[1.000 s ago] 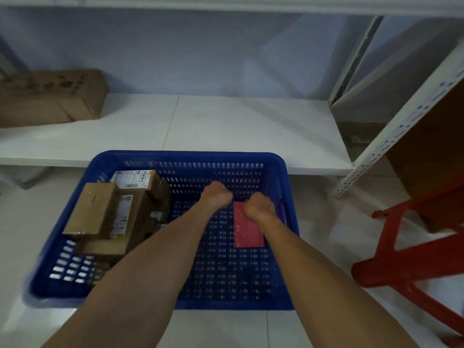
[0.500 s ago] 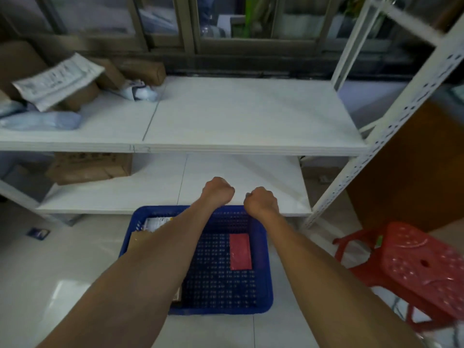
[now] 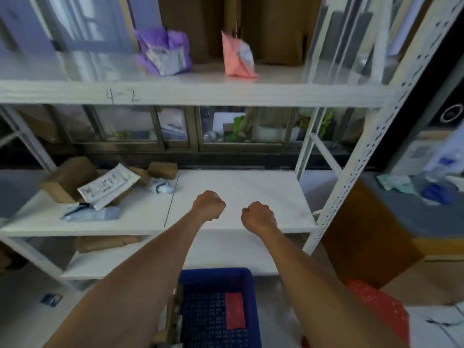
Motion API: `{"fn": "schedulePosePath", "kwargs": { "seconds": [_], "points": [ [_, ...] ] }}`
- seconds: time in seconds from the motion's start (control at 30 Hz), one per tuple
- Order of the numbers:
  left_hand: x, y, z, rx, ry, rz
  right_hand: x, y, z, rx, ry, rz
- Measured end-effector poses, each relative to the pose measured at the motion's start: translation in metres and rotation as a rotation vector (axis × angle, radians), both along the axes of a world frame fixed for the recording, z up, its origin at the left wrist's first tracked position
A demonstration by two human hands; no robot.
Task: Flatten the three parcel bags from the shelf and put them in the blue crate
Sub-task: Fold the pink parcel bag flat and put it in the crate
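Observation:
A purple parcel bag [image 3: 165, 52] and a pink parcel bag [image 3: 238, 57] stand puffed up on the top shelf [image 3: 200, 92]. The blue crate [image 3: 216, 277] sits on the floor below, with a flat red parcel bag [image 3: 235, 311] lying inside at the right. My left hand [image 3: 209, 204] and my right hand [image 3: 258, 216] are raised side by side in front of the middle shelf, both curled into fists with nothing in them. They are well below the two bags.
The middle shelf [image 3: 238, 192] holds brown boxes [image 3: 67, 178], a white labelled mailer [image 3: 108, 187] and pale bags [image 3: 93, 213] at its left. A cardboard box [image 3: 108, 242] lies on the lowest shelf. A red stool [image 3: 376, 307] stands to the right of the crate. The white upright [image 3: 364, 156] rises at the right.
Both hands left the red bag in the crate and rose, fists closed. My view tilted up from the crate, past the middle shelf, to the top shelf with its two bags.

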State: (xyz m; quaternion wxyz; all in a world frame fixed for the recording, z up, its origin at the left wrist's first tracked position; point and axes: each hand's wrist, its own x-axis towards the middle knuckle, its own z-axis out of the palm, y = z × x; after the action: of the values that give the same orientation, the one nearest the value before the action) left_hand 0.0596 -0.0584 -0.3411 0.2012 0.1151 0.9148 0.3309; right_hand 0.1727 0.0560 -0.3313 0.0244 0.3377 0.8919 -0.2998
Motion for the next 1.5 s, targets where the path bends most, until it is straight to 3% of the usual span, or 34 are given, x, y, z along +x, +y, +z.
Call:
{"fn": "schedulePosePath", "kwargs": {
  "seconds": [0.37, 0.6, 0.87, 1.13, 1.4, 1.5],
  "points": [
    [-0.020, -0.003, 0.225, 0.116, 0.217, -0.050, -0.024, -0.004, 0.227, 0.243, 0.222, 0.133],
    [-0.038, 0.001, 0.307, 0.166, 0.350, -0.057, -0.050, -0.007, 0.300, 0.344, 0.358, 0.114],
    [-0.064, 0.021, 0.329, 0.126, 0.463, -0.033, -0.078, 0.016, 0.323, 0.383, 0.462, 0.084],
    [-0.099, 0.048, 0.314, 0.219, 0.418, -0.001, -0.108, 0.048, 0.310, 0.409, 0.417, 0.155],
    [-0.108, 0.065, 0.299, 0.572, 0.325, -0.115, -0.140, 0.067, 0.289, 0.411, 0.448, 0.254],
    [-0.116, 0.074, 0.285, 0.548, 0.328, -0.090, -0.152, 0.075, 0.277, 0.402, 0.404, 0.312]
  ]
}}
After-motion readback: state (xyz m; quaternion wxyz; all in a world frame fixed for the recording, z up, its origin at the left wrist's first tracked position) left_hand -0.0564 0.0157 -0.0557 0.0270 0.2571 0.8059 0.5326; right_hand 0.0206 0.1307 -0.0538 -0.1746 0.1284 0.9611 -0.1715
